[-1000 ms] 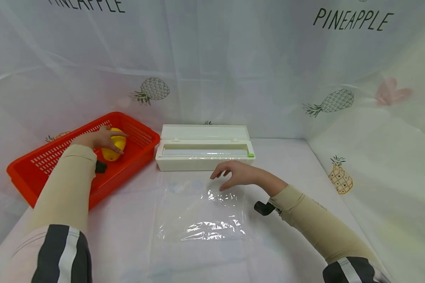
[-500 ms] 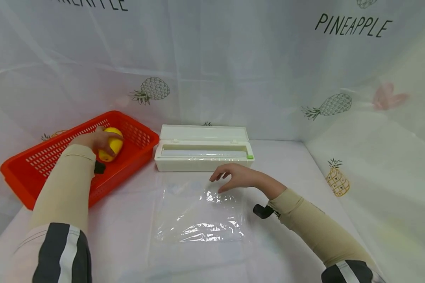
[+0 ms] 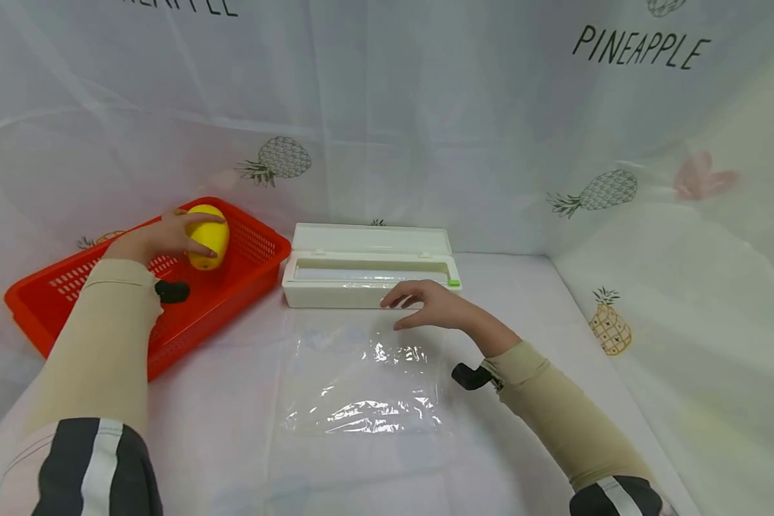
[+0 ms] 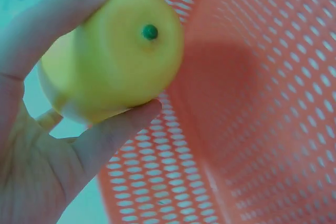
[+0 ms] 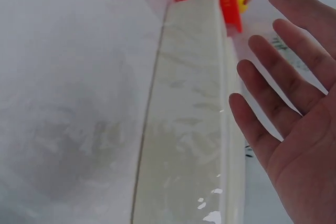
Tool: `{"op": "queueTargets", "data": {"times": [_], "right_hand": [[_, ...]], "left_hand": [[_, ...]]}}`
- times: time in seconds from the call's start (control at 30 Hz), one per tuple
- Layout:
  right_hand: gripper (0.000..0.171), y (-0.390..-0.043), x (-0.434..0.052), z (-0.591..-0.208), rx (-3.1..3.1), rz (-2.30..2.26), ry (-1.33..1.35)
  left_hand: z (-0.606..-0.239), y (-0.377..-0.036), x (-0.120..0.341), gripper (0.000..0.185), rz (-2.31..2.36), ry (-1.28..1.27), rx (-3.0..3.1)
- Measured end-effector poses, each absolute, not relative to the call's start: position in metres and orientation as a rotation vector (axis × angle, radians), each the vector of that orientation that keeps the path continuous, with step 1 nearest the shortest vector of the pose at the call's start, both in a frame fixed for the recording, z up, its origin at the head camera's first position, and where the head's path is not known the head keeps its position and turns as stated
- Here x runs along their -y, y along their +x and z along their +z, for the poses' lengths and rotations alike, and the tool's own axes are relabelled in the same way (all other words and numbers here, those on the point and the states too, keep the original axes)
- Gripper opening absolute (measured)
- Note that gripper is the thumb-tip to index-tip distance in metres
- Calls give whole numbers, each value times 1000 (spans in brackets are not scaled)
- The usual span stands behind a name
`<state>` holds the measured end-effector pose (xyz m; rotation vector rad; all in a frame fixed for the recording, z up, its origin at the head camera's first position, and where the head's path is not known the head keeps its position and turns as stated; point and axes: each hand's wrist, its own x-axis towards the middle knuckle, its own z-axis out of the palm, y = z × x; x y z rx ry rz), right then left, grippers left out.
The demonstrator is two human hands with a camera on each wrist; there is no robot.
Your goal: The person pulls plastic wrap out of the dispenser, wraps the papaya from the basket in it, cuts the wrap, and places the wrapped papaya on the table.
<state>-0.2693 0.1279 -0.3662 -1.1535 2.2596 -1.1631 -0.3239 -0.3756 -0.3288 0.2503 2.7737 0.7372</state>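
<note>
My left hand [image 3: 168,240] grips a yellow lemon [image 3: 209,236], lifted above the red basket [image 3: 71,301]. In the left wrist view the lemon [image 4: 113,53] sits between thumb and fingers [image 4: 118,129], its small green tip showing, over the basket's mesh [image 4: 262,103]. My right hand [image 3: 422,304] hovers open, fingers spread, just in front of the white cling-film dispenser box [image 3: 369,266], whose lid is up. A cut sheet of clear film [image 3: 364,383] lies flat on the table below that hand. The right wrist view shows the open palm [image 5: 294,129] beside the box [image 5: 189,129].
A white cloth with pineapple prints covers the table [image 3: 232,430] and hangs as walls behind and at the right. The basket stands at the left rear, the box at the centre rear. A small green slider [image 3: 454,282] sits at the box's right end.
My left hand has closed round the lemon and raised it out of the basket. The right hand has drifted a little toward the box, staying open.
</note>
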Motion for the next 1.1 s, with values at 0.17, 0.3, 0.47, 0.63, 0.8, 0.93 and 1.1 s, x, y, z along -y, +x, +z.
{"op": "queueTargets", "data": {"times": [0.17,0.3,0.47,0.63,0.8,0.93,1.1], "right_hand": [[39,-265,-125,-358,-2244,-1322,-1180],[40,-258,-121,-350,-2243,-1393,-1199],[38,-249,-119,-341,-2252,-1439,-1183],[39,-250,-123,-346,-2224,-1519,-1185],[42,-250,-128,-348,-2167,-1629,-1233],[45,-248,-131,-345,-2126,-1709,-1300],[49,-242,-131,-342,-2102,-1813,-1321]], "left_hand": [[-305,-318,361,82,956,257,-2775],[-289,-309,343,84,1071,302,-2775],[-273,-296,315,83,1107,391,-2799],[-262,-280,286,79,1114,536,-2847],[-262,-262,257,74,1207,682,-2799],[-267,-248,236,71,1276,800,-2704],[-281,-232,213,66,1253,953,-2606]]}}
